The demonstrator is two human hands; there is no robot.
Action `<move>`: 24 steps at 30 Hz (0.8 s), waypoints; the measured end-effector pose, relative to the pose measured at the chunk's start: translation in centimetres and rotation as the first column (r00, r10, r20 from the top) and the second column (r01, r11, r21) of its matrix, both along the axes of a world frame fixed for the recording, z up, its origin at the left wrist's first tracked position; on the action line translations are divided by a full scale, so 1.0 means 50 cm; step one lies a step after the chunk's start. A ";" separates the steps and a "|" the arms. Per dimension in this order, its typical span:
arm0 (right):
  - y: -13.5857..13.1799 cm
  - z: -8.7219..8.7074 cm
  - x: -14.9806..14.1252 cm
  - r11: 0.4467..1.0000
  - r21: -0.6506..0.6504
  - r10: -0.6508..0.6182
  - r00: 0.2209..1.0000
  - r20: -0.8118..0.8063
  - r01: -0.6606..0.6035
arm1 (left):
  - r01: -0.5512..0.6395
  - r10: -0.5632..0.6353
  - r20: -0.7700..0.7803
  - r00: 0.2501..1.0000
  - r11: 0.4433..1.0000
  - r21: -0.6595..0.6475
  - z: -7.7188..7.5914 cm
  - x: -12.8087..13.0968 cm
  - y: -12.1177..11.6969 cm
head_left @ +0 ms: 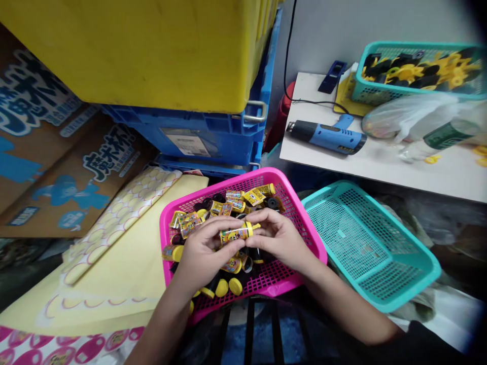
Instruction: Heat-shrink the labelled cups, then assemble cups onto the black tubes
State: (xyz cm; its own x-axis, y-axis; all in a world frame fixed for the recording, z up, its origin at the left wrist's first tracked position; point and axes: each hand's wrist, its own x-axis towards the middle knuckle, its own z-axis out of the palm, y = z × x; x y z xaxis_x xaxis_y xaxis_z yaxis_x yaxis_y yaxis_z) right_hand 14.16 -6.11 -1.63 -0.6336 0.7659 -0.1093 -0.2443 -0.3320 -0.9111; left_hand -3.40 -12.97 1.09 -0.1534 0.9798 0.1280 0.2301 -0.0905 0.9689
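A small bottle (233, 235) with a colourful printed label and a yellow top lies sideways between my two hands. My left hand (205, 248) is closed around its body, thumb below and fingers above. The fingers of my right hand (282, 237) pinch at the yellow top, where a thin yellow tip sticks out to the right. Both hands are over a pink basket (300, 223). Several similar labelled bottles (190, 224), some with yellow ends and some with black parts, lie jumbled in that basket, partly hidden by my hands.
A teal basket (403, 253) stands right of the pink one. On the white table (411, 170) are a blue heat gun (331, 138), a plastic bottle (441, 139) and another teal basket (359, 83) of yellow and black parts. Stacked crates (182, 56), cartons (72, 177) and sticker sheets (114, 268) are left.
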 end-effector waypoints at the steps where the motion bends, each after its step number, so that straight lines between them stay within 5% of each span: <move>1: -0.002 -0.002 -0.001 1.000 -0.005 -0.007 1.000 -0.017 0.007 | -0.010 0.010 0.042 0.999 1.000 -0.009 0.003 0.005 0.000; 4: -0.007 -0.001 -0.003 0.984 -0.167 0.045 0.995 -0.089 -0.059 | -0.050 0.058 0.175 0.983 0.997 -0.052 0.006 0.021 0.001; 7: -0.014 0.000 -0.008 0.910 -0.365 0.122 0.968 -0.221 -0.198 | -0.070 0.093 0.256 0.962 0.993 -0.097 0.002 0.032 -0.001; 13: -0.010 -0.005 -0.011 0.882 -0.399 0.176 0.961 -0.215 -0.251 | -0.053 0.088 0.296 0.951 0.991 -0.124 -0.008 0.041 -0.010; 16: 0.023 0.016 0.024 0.934 -0.246 0.257 0.965 -0.050 -0.261 | -0.015 0.021 0.173 0.985 0.999 -0.038 0.000 0.032 -0.015; 19: 0.062 0.046 0.080 0.984 0.134 0.068 0.948 0.311 -0.115 | -0.076 0.084 -0.231 0.969 0.996 0.043 0.004 -0.004 -0.015; 21: 0.072 0.058 0.110 0.908 0.372 -0.074 0.803 0.591 -0.190 | -0.121 0.143 -0.499 0.855 0.990 0.076 -0.003 -0.036 -0.014; 24: 0.054 0.048 0.123 0.699 0.404 -0.099 0.479 0.872 -0.591 | -0.101 0.109 -0.659 0.744 0.994 0.049 -0.022 -0.071 -0.013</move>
State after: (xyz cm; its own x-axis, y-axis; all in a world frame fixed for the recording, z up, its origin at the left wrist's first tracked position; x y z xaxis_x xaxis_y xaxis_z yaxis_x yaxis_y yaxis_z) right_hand 20.32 -3.38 0.76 -0.6849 0.6753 -0.2736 0.6707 0.4377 -0.5988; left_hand -6.97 -13.63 -0.02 -0.1290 0.9608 0.2453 0.8202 -0.0356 0.5710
